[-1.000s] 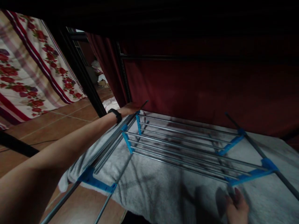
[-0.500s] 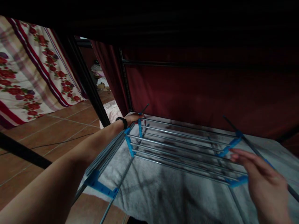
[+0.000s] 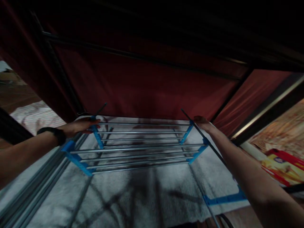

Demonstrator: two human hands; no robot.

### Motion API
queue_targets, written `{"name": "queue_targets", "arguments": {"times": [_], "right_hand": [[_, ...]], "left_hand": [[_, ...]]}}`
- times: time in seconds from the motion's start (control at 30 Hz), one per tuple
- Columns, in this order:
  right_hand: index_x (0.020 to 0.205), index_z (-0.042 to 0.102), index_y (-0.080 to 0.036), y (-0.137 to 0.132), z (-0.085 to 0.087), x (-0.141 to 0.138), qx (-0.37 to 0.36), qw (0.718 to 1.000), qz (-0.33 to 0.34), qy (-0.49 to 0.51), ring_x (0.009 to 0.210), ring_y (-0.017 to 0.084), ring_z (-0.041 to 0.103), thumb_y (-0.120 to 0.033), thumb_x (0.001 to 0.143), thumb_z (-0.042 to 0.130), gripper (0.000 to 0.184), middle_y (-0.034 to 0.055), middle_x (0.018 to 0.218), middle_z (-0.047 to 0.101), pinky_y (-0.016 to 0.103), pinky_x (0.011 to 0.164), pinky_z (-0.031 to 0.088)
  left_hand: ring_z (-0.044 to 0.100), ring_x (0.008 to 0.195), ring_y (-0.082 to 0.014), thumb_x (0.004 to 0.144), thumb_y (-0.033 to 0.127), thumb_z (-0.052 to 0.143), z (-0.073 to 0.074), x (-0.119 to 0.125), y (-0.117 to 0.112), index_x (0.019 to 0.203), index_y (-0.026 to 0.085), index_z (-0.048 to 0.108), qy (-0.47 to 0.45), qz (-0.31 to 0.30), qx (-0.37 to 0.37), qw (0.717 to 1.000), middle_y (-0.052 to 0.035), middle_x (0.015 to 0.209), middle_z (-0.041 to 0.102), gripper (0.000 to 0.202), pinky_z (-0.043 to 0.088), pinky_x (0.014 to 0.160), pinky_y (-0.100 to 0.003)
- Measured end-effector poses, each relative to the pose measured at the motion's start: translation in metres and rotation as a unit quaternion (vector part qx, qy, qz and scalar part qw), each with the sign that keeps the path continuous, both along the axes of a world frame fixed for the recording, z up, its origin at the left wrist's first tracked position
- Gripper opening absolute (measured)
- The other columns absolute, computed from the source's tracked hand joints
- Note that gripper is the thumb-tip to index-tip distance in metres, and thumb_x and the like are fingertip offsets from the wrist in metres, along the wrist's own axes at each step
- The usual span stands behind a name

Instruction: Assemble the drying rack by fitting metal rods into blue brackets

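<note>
A folding drying rack point(image 3: 142, 148) of silver rods and blue plastic joints lies low over a grey towel point(image 3: 147, 193), inside a dark frame hung with red cloth point(image 3: 142, 82). My left hand point(image 3: 80, 126), a black band on its wrist, is closed on the rack's far left corner by a blue joint. My right hand point(image 3: 201, 123) is stretched to the far right corner and grips the dark side rod there. Both arms reach forward on either side of the rack.
A black upright post point(image 3: 59, 76) stands at the left with pale striped cloth point(image 3: 33, 114) on the floor beyond it. At the right lie patterned fabric and a red and yellow printed item point(image 3: 282, 166). A dark beam runs overhead.
The view has swung right. My right hand rose from the near right, passed over the rods, and took hold of the far right corner. My left hand kept its hold on the far left corner.
</note>
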State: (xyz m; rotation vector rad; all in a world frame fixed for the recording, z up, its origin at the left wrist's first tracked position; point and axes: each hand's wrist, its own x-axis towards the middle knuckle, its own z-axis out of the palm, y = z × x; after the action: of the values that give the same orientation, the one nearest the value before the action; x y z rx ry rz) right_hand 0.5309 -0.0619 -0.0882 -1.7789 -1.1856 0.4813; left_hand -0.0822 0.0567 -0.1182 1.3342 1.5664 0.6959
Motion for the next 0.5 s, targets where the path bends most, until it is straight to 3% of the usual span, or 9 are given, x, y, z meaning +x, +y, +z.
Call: {"name": "queue_targets", "arguments": {"times": [0.13, 0.23, 0.4, 0.5], "right_hand": [[0.079, 0.069, -0.017, -0.015, -0.027, 0.007, -0.045, 0.998, 0.007, 0.041, 0.077, 0.023, 0.072, -0.03, 0.078, 0.08, 0.017, 0.0087, 0.076, 0.073, 0.04, 0.08, 0.063], [0.087, 0.07, -0.016, -0.014, -0.039, 0.01, -0.047, 0.997, 0.006, 0.066, 0.071, 0.022, 0.072, -0.034, 0.08, 0.08, 0.022, 0.0097, 0.076, 0.073, 0.039, 0.073, 0.065], [0.096, 0.071, -0.019, -0.005, -0.047, 0.016, -0.034, 0.995, 0.011, 0.092, 0.072, 0.022, 0.073, -0.044, 0.083, 0.08, 0.029, 0.0075, 0.077, 0.074, 0.033, 0.065, 0.065], [0.093, 0.071, -0.02, -0.004, -0.048, 0.018, -0.033, 0.995, 0.01, 0.097, 0.068, 0.021, 0.072, -0.043, 0.083, 0.079, 0.026, 0.0061, 0.071, 0.072, 0.031, 0.061, 0.063]], "left_hand": [[0.069, 0.108, -0.0156, 0.1, 0.038, 0.064, 0.006, 0.006, -0.005, 0.119, 0.024, 0.064, 0.006, 0.015, -0.02, 1.0, 0.0046, 0.1, 0.079, 0.024, 0.055, 0.084, -0.025], [0.068, 0.108, -0.0141, 0.103, 0.035, 0.06, 0.003, 0.006, 0.0, 0.119, 0.025, 0.064, 0.011, 0.022, -0.029, 0.999, 0.007, 0.093, 0.078, 0.019, 0.054, 0.086, -0.024], [0.068, 0.107, -0.0132, 0.104, 0.039, 0.06, -0.013, -0.002, 0.021, 0.12, 0.027, 0.063, -0.009, 0.04, -0.05, 0.998, 0.009, 0.093, 0.078, 0.021, 0.053, 0.09, -0.026], [0.068, 0.104, -0.013, 0.104, 0.041, 0.06, -0.02, -0.007, 0.032, 0.123, 0.026, 0.062, -0.005, 0.055, -0.058, 0.997, 0.0081, 0.091, 0.078, 0.024, 0.051, 0.09, -0.027]]}}
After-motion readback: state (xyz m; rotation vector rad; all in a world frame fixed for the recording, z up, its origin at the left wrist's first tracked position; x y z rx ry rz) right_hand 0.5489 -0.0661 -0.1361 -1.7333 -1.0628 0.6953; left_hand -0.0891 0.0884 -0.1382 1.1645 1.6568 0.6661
